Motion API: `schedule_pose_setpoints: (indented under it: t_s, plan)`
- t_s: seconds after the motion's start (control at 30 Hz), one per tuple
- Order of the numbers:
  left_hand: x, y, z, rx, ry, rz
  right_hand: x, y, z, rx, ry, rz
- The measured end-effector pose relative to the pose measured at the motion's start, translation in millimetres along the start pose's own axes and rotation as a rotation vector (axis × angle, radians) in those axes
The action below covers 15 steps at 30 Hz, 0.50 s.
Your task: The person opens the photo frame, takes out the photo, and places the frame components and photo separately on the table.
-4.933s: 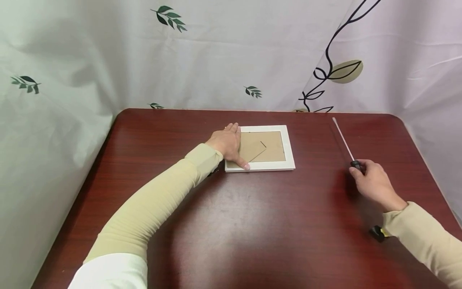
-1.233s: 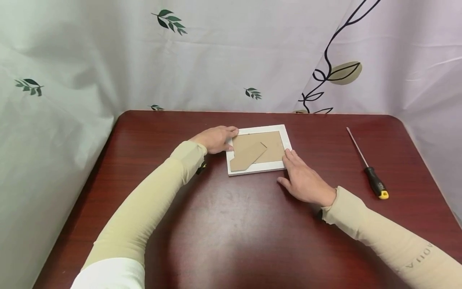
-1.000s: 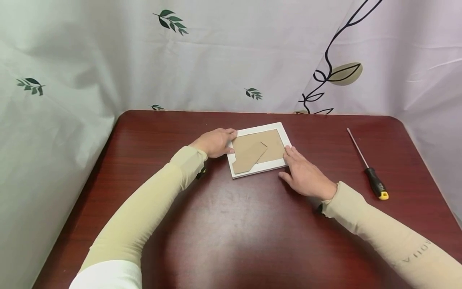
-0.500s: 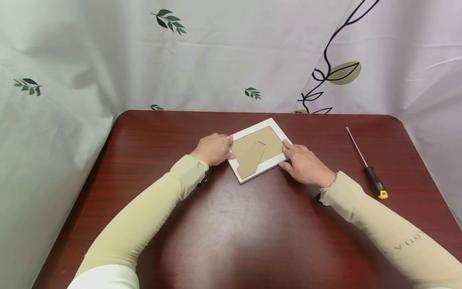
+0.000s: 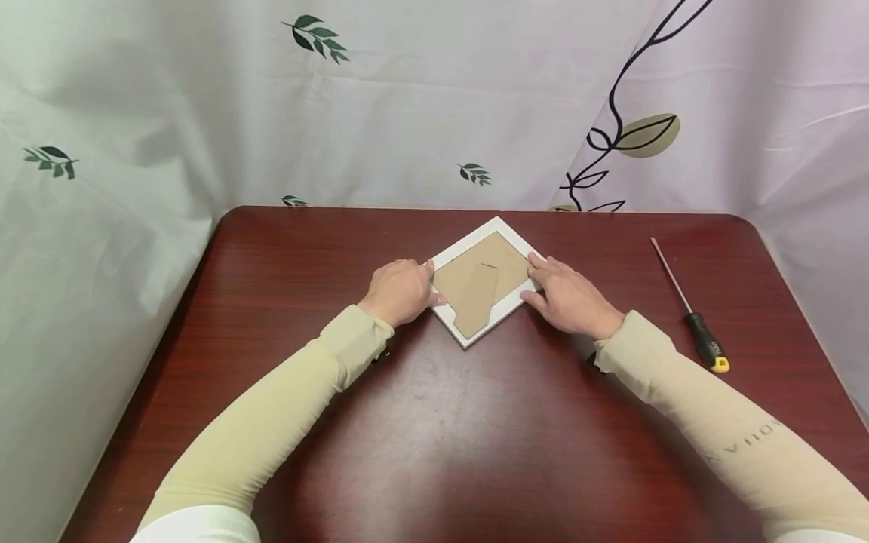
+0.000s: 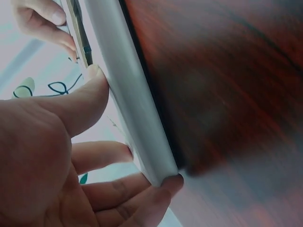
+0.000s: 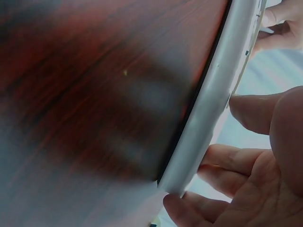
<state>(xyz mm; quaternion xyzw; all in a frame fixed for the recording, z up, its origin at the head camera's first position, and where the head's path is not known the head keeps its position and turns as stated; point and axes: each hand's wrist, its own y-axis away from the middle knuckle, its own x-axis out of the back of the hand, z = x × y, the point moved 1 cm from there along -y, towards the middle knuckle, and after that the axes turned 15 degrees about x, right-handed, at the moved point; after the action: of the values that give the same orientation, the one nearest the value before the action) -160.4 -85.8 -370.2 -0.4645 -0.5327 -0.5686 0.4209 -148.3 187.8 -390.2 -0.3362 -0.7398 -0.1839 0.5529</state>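
Observation:
A white picture frame lies back side up on the table, turned so one corner points toward the person. Its tan backing board carries a folded-down easel stand. My left hand holds the left corner, thumb on the frame's face; in the left wrist view its fingers reach round the white edge. On the opposite corner, my right hand grips with thumb at the near edge and fingers over the border. The right wrist view shows its fingertips at the frame's end.
A screwdriver with a black and yellow handle lies on the right part of the reddish-brown table. Behind and at both sides hangs a pale curtain with leaf prints.
The right hand, which held the screwdriver, has laid it down and taken the frame's right side. Both hands have since turned the frame counterclockwise, its near-left corner swinging toward the middle.

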Motion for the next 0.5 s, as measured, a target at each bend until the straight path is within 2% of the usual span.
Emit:
schedule_pose_setpoints:
  t_s: [0.23, 0.5]
  plan:
    - [-2.2, 8.5, 7.1, 0.041, 0.006, 0.031, 0, -5.7, 7, -0.023, -0.018, -0.029]
    - [-6.1, 16.3, 13.0, 0.056, 0.015, 0.107, 2, -14.0, 16, 0.017, -0.040, -0.056]
